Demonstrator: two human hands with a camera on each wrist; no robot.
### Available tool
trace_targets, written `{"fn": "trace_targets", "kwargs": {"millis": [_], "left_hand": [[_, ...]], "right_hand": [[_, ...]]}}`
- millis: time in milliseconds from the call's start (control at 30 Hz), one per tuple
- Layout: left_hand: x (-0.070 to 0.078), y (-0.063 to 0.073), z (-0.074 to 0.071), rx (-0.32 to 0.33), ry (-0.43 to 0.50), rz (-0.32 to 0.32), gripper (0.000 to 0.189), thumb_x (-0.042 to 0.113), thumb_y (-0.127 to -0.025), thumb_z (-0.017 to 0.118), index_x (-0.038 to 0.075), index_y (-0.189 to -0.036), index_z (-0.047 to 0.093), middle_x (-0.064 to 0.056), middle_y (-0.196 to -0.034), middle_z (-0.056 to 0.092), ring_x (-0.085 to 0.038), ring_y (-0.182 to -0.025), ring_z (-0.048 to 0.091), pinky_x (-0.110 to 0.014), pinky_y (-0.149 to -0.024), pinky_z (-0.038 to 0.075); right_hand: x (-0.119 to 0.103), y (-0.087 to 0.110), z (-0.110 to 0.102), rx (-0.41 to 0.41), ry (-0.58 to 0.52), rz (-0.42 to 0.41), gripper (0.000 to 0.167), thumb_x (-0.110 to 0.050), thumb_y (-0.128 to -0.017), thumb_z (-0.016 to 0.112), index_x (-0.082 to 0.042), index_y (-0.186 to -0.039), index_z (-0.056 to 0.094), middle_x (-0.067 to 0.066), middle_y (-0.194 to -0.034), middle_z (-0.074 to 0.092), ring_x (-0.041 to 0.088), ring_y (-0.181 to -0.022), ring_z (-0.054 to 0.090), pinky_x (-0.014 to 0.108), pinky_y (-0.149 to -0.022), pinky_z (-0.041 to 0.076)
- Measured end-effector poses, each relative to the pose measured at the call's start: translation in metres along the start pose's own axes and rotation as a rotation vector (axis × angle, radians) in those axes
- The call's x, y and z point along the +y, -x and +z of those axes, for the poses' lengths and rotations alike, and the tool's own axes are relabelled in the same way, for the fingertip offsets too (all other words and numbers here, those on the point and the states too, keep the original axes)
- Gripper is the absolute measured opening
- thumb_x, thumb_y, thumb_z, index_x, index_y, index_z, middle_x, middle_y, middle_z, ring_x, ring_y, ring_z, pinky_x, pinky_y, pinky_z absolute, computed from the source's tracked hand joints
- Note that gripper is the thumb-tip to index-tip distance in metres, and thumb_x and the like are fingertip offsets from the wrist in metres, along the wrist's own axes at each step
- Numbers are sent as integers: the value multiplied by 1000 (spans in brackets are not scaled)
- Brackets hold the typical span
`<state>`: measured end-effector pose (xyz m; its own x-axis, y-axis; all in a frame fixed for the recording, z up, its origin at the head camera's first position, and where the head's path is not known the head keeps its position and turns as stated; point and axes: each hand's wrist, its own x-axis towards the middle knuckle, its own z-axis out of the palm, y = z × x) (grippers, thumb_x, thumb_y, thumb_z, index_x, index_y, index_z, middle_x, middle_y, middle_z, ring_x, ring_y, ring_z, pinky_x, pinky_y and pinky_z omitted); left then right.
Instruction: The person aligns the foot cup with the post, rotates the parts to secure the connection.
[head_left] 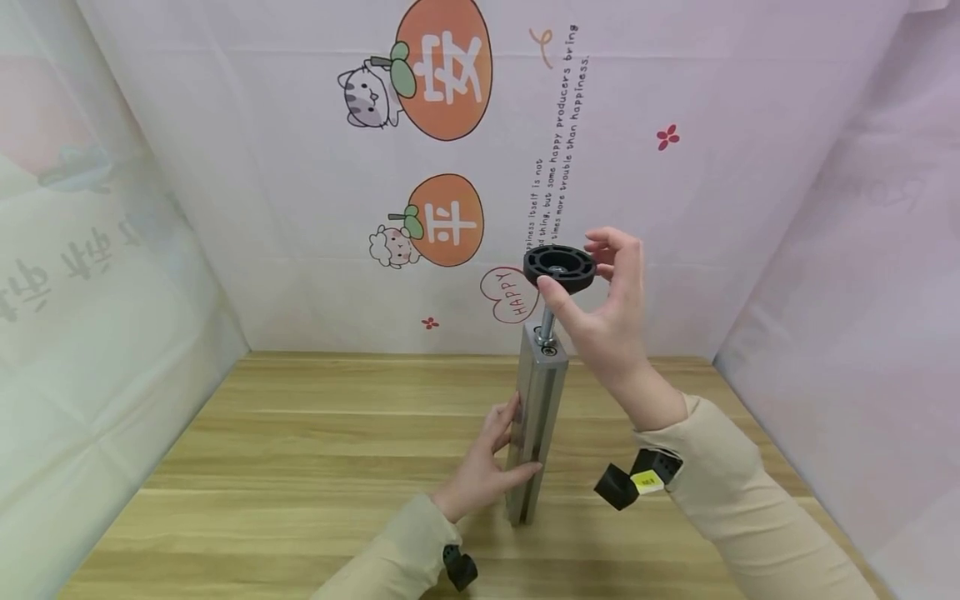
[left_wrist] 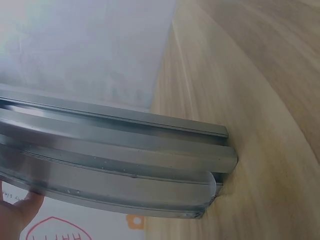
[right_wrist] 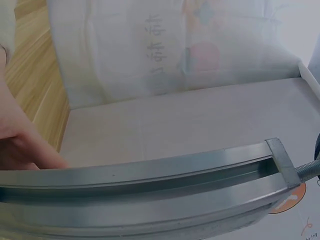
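Note:
A silver aluminium extrusion [head_left: 534,417] with slotted sides stands upright on the table. My left hand [head_left: 480,471] grips it around its lower half, thumb on the near side. From its top end rises a threaded stud [head_left: 548,325] bearing a black round levelling foot [head_left: 562,283]. My right hand [head_left: 617,325] holds that foot by its rim, thumb in front and fingers at the right. The left wrist view shows the extrusion's bottom end [left_wrist: 220,160] against the wood. In the right wrist view the extrusion's capped top [right_wrist: 282,162] appears, the foot mostly out of frame.
The wood-grain table [head_left: 337,433] spreads beneath both arms. Behind it hangs a white printed cloth [head_left: 300,208] with orange cartoon fruit; more pale cloth walls stand left [head_left: 97,292] and right [head_left: 840,317]. Small black cameras [head_left: 617,487] are strapped to both wrists.

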<state>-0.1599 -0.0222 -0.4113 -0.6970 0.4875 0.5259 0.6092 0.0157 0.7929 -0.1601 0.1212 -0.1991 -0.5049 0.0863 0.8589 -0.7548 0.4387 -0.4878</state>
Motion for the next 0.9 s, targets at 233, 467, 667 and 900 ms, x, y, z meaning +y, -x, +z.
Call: {"fn": "trace_targets", "kwargs": {"millis": [233, 467, 667, 900], "left_hand": [[-2, 5, -5, -46, -84, 14, 100, 5, -82, 72, 23, -154, 5, -12, -135, 35, -20, -119, 42, -52, -104, 39], [-8, 9, -3, -71, -118, 12, 100, 2, -81, 72, 19, -154, 5, -13, -135, 41, -23, -113, 50, -45, -105, 40], [0, 9, -10, -51, -158, -33, 94, 2, -79, 74, 18, -152, 16, -11, -136, 43, -23, -117, 50, -44, -103, 43], [11, 8, -37, -107, -326, -21, 87, 7, -77, 77, 11, -149, 27, -14, -127, 48, -25, -113, 50, -38, -95, 48]], "right_hand": [[-15, -16, -14, -268, 90, 102, 50, -17, -81, 67, 1, -124, 50, 18, -111, 52, 22, -102, 47, 37, -86, 40], [-26, -28, -29, -391, 205, 114, 46, -11, -80, 73, 1, -120, 56, 16, -112, 59, 24, -99, 52, 37, -87, 42], [-28, -32, -42, -436, 238, 193, 44, -17, -83, 72, -6, -123, 58, 13, -116, 60, 22, -102, 54, 35, -89, 42], [-15, -30, -68, -488, 304, 366, 49, -30, -88, 67, -14, -132, 54, 14, -123, 58, 28, -104, 54, 35, -86, 42]]}}
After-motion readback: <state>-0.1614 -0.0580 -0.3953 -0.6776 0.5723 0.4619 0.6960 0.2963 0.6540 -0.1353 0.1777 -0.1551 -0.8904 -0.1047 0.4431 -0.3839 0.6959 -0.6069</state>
